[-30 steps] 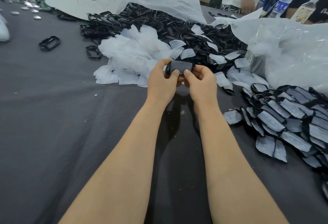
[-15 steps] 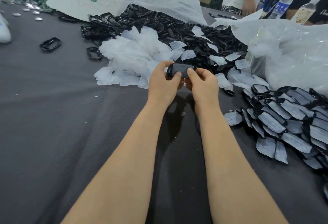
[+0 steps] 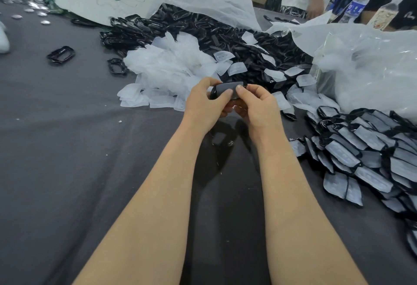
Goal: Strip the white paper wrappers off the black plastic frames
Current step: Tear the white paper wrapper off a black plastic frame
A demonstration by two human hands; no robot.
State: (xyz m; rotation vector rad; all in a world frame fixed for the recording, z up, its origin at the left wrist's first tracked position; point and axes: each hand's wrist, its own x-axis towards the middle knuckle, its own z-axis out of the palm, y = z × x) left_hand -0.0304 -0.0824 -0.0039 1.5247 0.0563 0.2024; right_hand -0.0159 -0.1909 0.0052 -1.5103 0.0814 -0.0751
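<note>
While I hold one wrapped frame (image 3: 225,89) in the air above the grey counter (image 3: 67,149), everything else sits around it. Far to the left of that frame and a little beyond it, a bare black frame (image 3: 61,54) lies flat on the cloth, and a second loose frame (image 3: 116,66) lies nearer, still left and beyond. Just left of and behind the frame in my grip spreads the heap of stripped white wrappers (image 3: 167,68), and directly behind that rises the mound of bare black frames (image 3: 203,29), with a few stray wrappers scattered over it. My left hand (image 3: 204,106) grips the frame's left end, thumb on top of its pale paper face and the fingers (image 3: 212,81) curled round the far edge. My right hand (image 3: 259,106) grips the right end the same way, thumb pressed on the face just beside the left thumb. The wrapper is still on. To the right of the frame and beyond it slumps a clear plastic bag (image 3: 372,70), and right of the frame and nearer to me the stack of wrapped frames (image 3: 365,149) lies overlapping in rows on the counter. Far behind and to the right stands a water bottle (image 3: 355,7).
</note>
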